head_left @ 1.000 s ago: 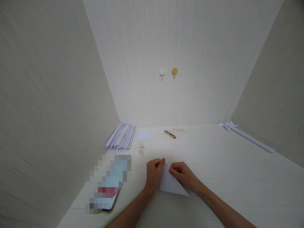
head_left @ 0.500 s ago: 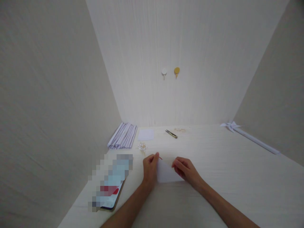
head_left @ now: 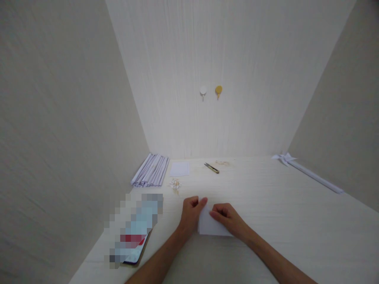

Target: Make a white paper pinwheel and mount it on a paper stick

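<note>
A small rectangle of white paper (head_left: pixel 211 226) lies low in the middle of the table, with a doubled edge along its left side. At its upper left corner, the thumb and curled fingers of my left hand (head_left: pixel 191 213) are closed on it. My right hand (head_left: pixel 228 219) has its thumb and bent forefinger pinched together at the paper's upper right part, and the hand covers the right side. The fingertips of both hands are only a short gap apart.
A bundle of folded white paper strips (head_left: pixel 151 171) and a square white paper pad (head_left: pixel 179 169) lie back left. Nearby are a small tangled pile (head_left: pixel 175 185), thread snips (head_left: pixel 211 168) and a blurred phone (head_left: pixel 137 228). A white rod (head_left: pixel 315 178) borders the right wall; hooks (head_left: pixel 218 90) hang behind.
The paper's raised upper edge now lies lower and flatter. My right hand has come down slightly toward my left, and the small red bit beside my left thumb no longer shows.
</note>
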`<action>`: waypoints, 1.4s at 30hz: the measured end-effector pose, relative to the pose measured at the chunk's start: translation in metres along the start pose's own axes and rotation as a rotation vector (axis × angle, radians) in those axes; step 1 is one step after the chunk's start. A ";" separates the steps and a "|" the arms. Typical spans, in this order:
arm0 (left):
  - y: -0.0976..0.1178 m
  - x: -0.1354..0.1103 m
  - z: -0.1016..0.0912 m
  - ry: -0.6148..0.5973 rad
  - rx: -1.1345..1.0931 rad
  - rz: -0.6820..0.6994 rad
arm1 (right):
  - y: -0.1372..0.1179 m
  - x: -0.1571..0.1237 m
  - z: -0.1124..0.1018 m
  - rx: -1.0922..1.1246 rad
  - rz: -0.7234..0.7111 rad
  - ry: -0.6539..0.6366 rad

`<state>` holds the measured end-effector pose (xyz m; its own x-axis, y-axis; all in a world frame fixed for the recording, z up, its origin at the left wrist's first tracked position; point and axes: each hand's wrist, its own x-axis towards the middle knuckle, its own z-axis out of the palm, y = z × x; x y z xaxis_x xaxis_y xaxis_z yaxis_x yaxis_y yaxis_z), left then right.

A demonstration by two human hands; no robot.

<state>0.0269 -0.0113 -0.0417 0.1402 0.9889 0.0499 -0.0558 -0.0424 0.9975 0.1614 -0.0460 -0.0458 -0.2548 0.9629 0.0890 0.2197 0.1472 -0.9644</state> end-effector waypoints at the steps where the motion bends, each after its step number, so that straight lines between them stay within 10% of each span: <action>1: -0.001 0.000 0.001 0.028 0.046 0.024 | 0.000 0.000 0.000 -0.013 -0.011 0.007; 22: 0.008 0.010 -0.016 0.450 -0.200 -0.139 | 0.001 -0.004 -0.004 0.221 -0.066 0.050; 30: 0.007 0.001 -0.007 0.056 0.010 -0.123 | -0.005 -0.003 0.000 0.124 -0.181 -0.026; 42: -0.004 0.008 -0.009 -0.084 -0.115 -0.071 | 0.006 0.004 -0.004 0.089 -0.113 0.174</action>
<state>0.0194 -0.0024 -0.0459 0.2296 0.9732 -0.0115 -0.1549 0.0483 0.9867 0.1654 -0.0402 -0.0505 -0.1050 0.9670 0.2320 0.1134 0.2434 -0.9633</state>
